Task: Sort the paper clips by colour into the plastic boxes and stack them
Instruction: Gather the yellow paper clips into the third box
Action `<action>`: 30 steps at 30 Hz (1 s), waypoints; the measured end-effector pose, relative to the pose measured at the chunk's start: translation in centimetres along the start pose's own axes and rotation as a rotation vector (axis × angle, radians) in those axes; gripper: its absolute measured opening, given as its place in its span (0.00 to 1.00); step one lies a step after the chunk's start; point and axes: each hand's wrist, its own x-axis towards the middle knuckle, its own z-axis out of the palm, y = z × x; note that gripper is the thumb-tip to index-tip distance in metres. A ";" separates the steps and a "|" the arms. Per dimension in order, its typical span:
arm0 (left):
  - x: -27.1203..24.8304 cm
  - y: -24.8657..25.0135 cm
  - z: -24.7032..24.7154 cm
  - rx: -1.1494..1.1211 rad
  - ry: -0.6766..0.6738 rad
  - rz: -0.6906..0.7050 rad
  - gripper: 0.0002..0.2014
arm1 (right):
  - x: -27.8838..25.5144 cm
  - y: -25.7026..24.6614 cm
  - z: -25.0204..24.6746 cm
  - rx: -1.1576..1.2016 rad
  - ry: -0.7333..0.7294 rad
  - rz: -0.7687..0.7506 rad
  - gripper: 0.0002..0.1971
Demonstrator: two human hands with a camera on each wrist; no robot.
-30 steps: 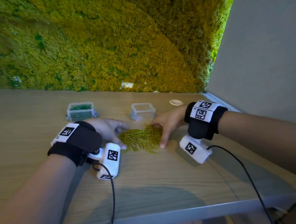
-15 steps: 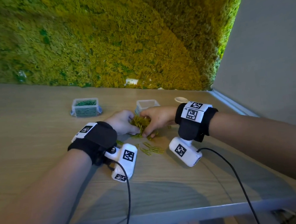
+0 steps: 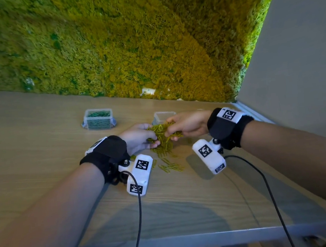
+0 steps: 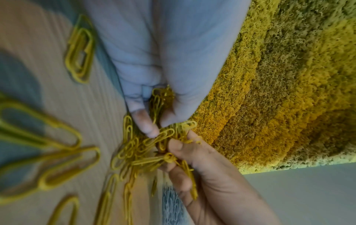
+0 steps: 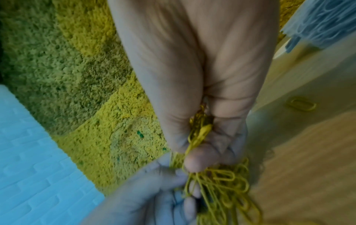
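Head view: both hands' grip (image 3: 139, 138) (image 3: 186, 124) bunching yellow clips (image 3: 162, 135), clear box (image 3: 162, 116) half-hidden behind, green-filled box (image 3: 98, 119) leftward.

The head camera looks down and forward from above the table (image 3: 41, 155), with the mossy wall (image 3: 131, 46) filling the top of the frame. Each wrist camera sits very close, looking along its hand. All three views share the yellow paper clips (image 3: 162, 132) held in the middle, and that wall.
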 end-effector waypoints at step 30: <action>-0.4 0.2 0.1 0.302 -0.075 0.130 0.15 | 0.0 -4.1 -5.6 -0.522 0.347 0.176 0.10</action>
